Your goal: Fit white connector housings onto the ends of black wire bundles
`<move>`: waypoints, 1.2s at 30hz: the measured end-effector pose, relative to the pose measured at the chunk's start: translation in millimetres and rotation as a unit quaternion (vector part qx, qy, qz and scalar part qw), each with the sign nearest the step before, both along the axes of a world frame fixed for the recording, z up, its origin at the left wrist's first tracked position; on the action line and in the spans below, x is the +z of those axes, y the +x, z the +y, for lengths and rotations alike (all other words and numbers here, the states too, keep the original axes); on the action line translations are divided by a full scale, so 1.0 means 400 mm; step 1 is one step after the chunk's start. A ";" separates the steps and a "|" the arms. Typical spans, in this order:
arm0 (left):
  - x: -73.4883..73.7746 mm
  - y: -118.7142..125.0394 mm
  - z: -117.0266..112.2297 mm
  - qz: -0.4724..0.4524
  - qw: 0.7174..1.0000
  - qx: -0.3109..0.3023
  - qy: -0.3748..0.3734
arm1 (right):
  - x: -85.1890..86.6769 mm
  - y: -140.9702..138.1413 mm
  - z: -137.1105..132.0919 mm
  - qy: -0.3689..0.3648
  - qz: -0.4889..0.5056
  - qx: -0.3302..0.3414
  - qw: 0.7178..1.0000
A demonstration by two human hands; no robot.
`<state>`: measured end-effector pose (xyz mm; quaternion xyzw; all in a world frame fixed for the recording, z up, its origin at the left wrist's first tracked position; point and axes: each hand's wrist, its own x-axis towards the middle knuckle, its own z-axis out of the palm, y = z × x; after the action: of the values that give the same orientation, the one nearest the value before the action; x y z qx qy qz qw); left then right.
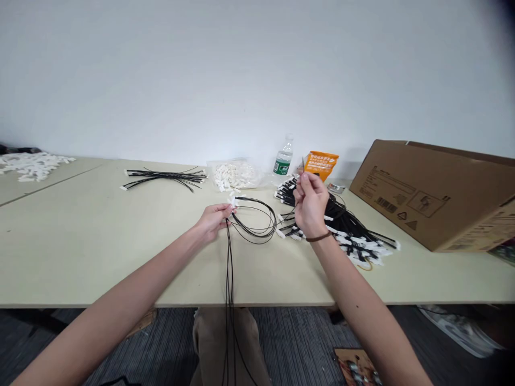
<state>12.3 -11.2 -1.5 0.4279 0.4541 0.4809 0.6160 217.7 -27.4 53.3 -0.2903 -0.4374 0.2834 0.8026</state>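
My left hand [215, 221] is closed around a white plastic connector [232, 201] above the middle of the table. Black wires [265, 234] leave this connector and curve out to the right in a loop. More loose black wires [229, 268] hang from the same hand, over the table's front edge and past my legs. To the right, my right hand [310, 201] is raised in a pinch, with a thin wire tip [303, 163] showing above the fingertips. Behind that hand lies a large pile of black cables [348, 222] with white connectors.
A clear bag of white connectors [235, 175] lies at the back, beside a water bottle [283, 156] and an orange packet [322, 165]. A cardboard box [426, 195] stands right. Bundled black cables [164, 177] and a heap of white connectors [34, 163] lie left.
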 end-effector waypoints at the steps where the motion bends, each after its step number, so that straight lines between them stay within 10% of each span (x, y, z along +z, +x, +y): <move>1: -0.001 0.000 0.000 -0.002 1.000 0.002 0.001 | -0.007 -0.011 -0.001 -0.014 -0.011 0.023 1.000; 6: 0.001 0.001 -0.001 -0.012 1.000 0.000 0.003 | -0.060 -0.068 -0.016 -0.066 -0.239 0.064 0.967; 14: 0.007 0.005 -0.009 -0.024 0.999 -0.025 0.028 | -0.098 -0.092 -0.033 0.033 -0.584 -0.095 0.805; 36: 0.015 0.010 -0.014 -0.029 0.998 -0.042 0.040 | -0.103 -0.086 -0.027 0.020 -0.608 -0.115 0.786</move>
<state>16.3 -16.8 4.5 0.4567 0.3980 0.4848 0.6309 183.2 -38.1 12.3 -0.4348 -0.8035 -0.0544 0.4030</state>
